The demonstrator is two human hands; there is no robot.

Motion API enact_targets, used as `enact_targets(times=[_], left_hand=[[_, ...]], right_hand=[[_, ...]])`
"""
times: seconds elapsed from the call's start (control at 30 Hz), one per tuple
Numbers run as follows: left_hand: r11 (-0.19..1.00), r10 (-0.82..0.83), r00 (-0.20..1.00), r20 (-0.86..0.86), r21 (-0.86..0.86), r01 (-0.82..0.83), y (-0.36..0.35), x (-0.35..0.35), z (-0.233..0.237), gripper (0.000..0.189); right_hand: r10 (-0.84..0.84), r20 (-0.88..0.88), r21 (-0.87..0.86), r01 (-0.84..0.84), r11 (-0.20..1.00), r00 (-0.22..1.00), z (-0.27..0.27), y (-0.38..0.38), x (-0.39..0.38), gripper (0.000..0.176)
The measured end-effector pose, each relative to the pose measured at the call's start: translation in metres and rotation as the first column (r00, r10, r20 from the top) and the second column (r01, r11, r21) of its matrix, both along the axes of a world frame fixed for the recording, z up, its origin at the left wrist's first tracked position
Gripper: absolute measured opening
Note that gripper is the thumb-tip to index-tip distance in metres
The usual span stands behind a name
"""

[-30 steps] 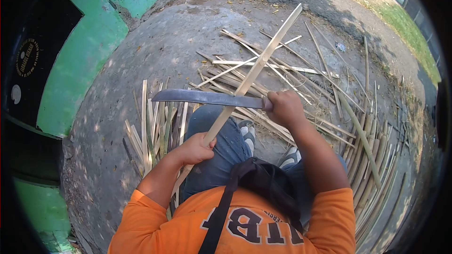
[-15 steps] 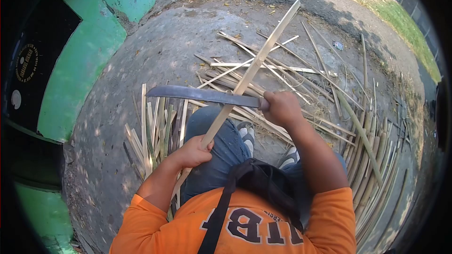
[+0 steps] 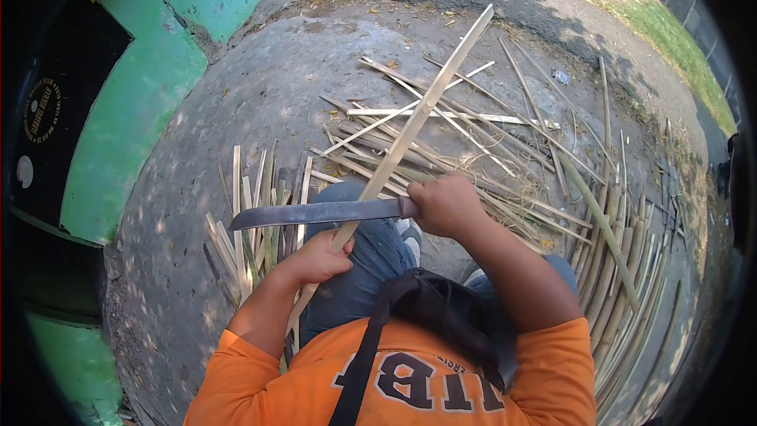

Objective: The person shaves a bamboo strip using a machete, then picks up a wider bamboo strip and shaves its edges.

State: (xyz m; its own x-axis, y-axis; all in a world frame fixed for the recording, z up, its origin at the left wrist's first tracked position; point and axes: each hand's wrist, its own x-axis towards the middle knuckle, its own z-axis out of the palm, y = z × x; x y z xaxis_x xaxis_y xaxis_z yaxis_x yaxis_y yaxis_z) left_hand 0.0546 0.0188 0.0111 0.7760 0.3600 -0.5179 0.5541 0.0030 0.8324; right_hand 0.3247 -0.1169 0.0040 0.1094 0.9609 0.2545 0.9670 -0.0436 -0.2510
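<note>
Over the blue-jeaned knee [image 3: 371, 256], a long, pale, flat bamboo slat [image 3: 426, 106] slants up and away, its far end above the split bamboo strips [image 3: 505, 158] strewn beyond the knee. The left hand [image 3: 319, 259] wraps its fingers tight round the slat's lower part; the right hand [image 3: 445, 205] clenches the handle of a machete [image 3: 315, 213], whose dark blade crosses the slat just above the left hand.

Machete [image 3: 315, 213] handle hidden in R hand [image 3: 445, 205]; strip [image 3: 418, 118] partly under L hand [image 3: 319, 256].
</note>
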Motion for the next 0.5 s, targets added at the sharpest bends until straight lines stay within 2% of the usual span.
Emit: enact_targets(times=[0.07,0.1,0.13,0.2,0.3,0.37,0.5], left_hand=[[0.999,-0.034,0.999,0.009,0.021,0.034,0.002,-0.002,-0.002,0.019],[0.999,-0.032,0.999,-0.005,0.019,0.032,0.001,-0.002,-0.001,0.019],[0.999,-0.029,0.999,-0.015,0.017,0.029,0.001,-0.001,0.001,0.019],[0.999,-0.038,0.999,-0.012,0.016,0.038,0.002,0.0,0.001,0.021],[0.998,-0.056,0.998,-0.011,-0.004,0.056,0.005,0.003,0.001,0.025],[0.998,-0.033,0.998,-0.051,-0.055,0.03,0.002,0.003,0.008,0.025],[1.0,-0.006,1.0,-0.016,0.014,0.006,-0.001,0.002,0.001,0.023]], right_hand=[[-0.023,0.014,0.063,0.022,0.998,1.0,-0.004,0.001,0.014,0.017],[-0.112,0.007,0.094,0.111,0.989,0.994,-0.007,0.002,0.028,0.015],[-0.241,-0.091,0.112,0.251,0.962,0.966,-0.005,0.001,0.041,0.016],[-0.293,-0.12,0.044,0.3,0.953,0.948,-0.011,-0.001,0.058,0.018],[-0.305,-0.052,0.004,0.306,0.952,0.951,-0.013,-0.006,0.059,0.019],[-0.269,-0.093,0.01,0.271,0.962,0.959,-0.009,-0.006,0.055,0.019],[-0.128,-0.114,-0.015,0.128,0.992,0.985,0.001,-0.004,0.027,0.018]])
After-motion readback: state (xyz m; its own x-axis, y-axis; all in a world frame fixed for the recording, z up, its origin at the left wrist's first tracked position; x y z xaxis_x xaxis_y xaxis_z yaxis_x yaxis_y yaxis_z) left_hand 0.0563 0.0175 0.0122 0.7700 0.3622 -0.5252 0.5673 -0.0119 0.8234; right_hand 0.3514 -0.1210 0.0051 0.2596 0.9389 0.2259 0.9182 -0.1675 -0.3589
